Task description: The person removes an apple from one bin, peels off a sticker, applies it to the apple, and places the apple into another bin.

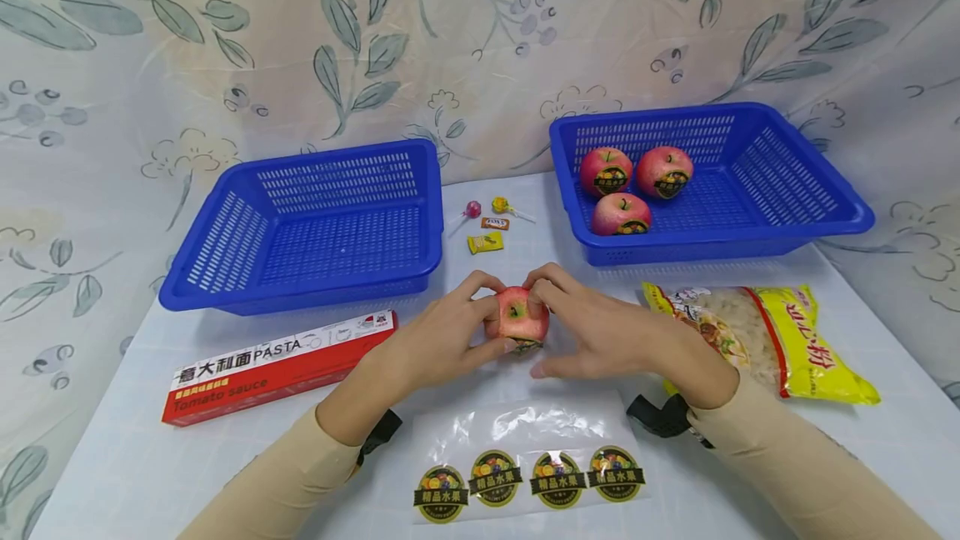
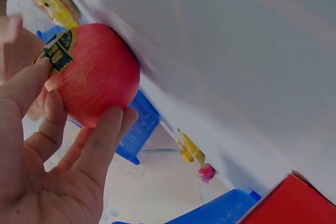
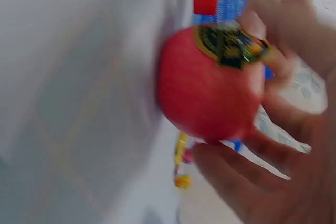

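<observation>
A red apple [image 1: 517,319] stands on the table between my two hands, with a black-and-gold round sticker [image 2: 59,51] on its side. My left hand [image 1: 442,332] grips it, fingers around the far side and thumb on the sticker's edge. From the other side, my right hand [image 1: 607,332] curls its fingers against the apple, its thumb held off the surface. The right wrist view shows the sticker [image 3: 226,45] partly under a thumb. Nearer my body lies a clear sheet [image 1: 517,419] with several like stickers [image 1: 558,480] along its lower edge.
Three stickered apples [image 1: 621,214] sit in the right blue basket [image 1: 720,252]; the left blue basket [image 1: 315,298] stands behind a red pasta box [image 1: 281,373]. Two lollipops [image 1: 501,205] and two wrapped sweets [image 1: 486,242] lie between the baskets. A yellow food bag [image 1: 765,340] lies at right.
</observation>
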`<action>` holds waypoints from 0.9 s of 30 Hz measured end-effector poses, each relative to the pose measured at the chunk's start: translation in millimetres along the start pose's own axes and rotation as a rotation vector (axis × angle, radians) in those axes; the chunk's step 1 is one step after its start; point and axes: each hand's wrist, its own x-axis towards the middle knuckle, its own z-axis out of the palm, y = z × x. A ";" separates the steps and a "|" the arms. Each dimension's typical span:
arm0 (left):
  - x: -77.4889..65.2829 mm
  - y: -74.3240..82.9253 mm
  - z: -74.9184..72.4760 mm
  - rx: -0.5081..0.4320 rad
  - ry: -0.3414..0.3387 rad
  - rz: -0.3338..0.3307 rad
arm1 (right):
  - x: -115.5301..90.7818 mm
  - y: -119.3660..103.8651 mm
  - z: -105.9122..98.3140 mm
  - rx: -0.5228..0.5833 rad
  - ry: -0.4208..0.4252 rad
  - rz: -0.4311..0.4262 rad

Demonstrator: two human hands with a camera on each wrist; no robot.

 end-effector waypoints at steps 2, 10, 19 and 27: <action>0.1 -0.4 -0.2 -0.005 0.000 0.006 | 2.6 0.4 1.1 -0.015 0.024 -0.009; 0.0 -1.7 -1.9 -0.027 -0.003 0.016 | 3.3 3.8 -1.0 0.007 0.011 -0.027; 5.4 -2.0 -1.7 -0.040 0.008 0.014 | 1.4 5.9 -1.7 0.044 0.048 -0.031; 6.3 -4.1 -10.8 -0.112 -0.093 0.021 | 6.7 7.7 3.9 0.034 0.019 0.003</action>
